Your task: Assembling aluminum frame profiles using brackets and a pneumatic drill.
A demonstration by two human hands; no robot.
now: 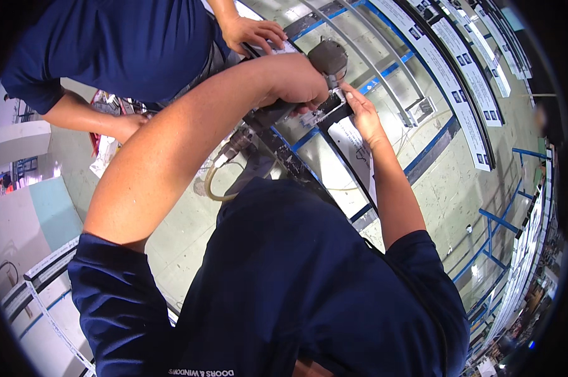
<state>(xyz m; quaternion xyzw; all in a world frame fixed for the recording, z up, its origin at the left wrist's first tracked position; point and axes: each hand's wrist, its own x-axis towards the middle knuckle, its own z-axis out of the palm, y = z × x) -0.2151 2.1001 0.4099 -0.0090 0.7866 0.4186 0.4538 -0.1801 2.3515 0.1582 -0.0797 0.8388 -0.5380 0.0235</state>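
Note:
My left hand (299, 81) is wrapped around a dark grey pistol-shaped power tool (328, 58), its rounded head upward. Below that hand, a fitting (238, 139) joins a yellowish hose (216, 187); my forearm hides part of the grip. The tool's nose points at the end of a long dark profile (353, 147) with a white protective strip and handwriting. My right hand (364, 118) pinches the profile's edge close to the nose, fingers partly hidden. Beyond, a co-worker's hand (252, 31) rests on the far stretch of the work.
The co-worker's other hand (130, 125) hangs near a cluttered spot at left. Blue-edged rack bars (309, 135) carry the profile. Grey metal rails (372, 60) and several white-filmed profiles (447, 81) lie right. Blue stands (498, 221) are at far right.

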